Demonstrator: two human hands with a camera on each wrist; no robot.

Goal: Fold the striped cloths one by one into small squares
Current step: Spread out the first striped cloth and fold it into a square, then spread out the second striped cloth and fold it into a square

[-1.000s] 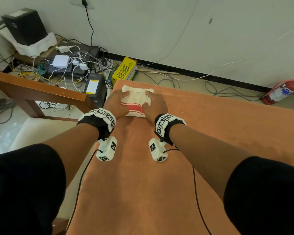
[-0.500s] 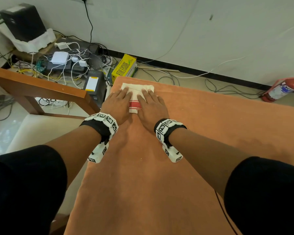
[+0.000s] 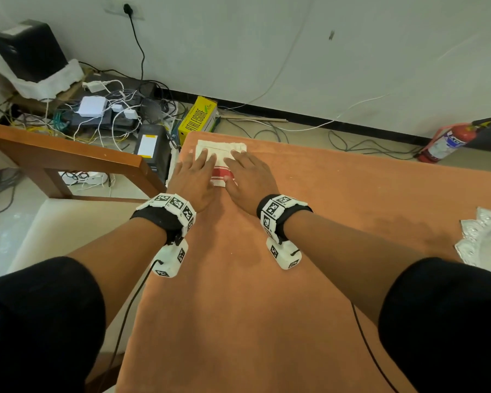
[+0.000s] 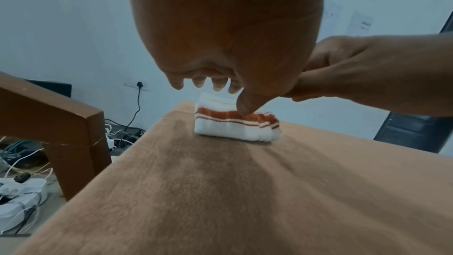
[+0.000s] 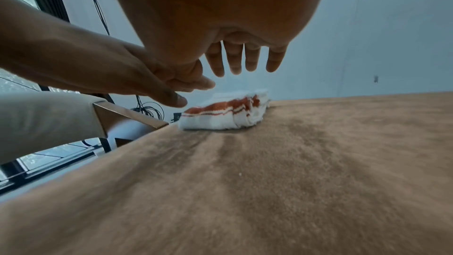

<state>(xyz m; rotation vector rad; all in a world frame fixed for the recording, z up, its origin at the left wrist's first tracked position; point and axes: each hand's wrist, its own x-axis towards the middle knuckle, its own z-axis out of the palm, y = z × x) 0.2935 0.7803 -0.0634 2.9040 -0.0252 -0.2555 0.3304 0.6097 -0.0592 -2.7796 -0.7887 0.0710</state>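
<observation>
A white cloth with a red stripe [image 3: 221, 150] lies folded into a small thick square at the far left corner of the orange-covered table [image 3: 267, 307]. My left hand [image 3: 201, 163] and right hand [image 3: 238, 163] lie side by side over it, fingers straight. In the left wrist view the cloth [image 4: 235, 129] sits under my left fingers [image 4: 201, 83], and the thumb tip touches its red stripe. The right wrist view shows my right fingers [image 5: 245, 61] held just above the cloth [image 5: 220, 121]. Neither hand grips anything.
The table's left edge runs close beside the cloth. Left of it are a wooden frame [image 3: 68, 154] and a floor tangle of cables and devices [image 3: 105, 114]. A yellow box [image 3: 199, 117] and a fire extinguisher [image 3: 445, 143] lie beyond. A silver foil plate [image 3: 485, 239] sits at the right edge.
A second ago my hands held the cloth at its two sides. They then moved together onto its top and pressed it flat. Now the fingers have eased up off it.
</observation>
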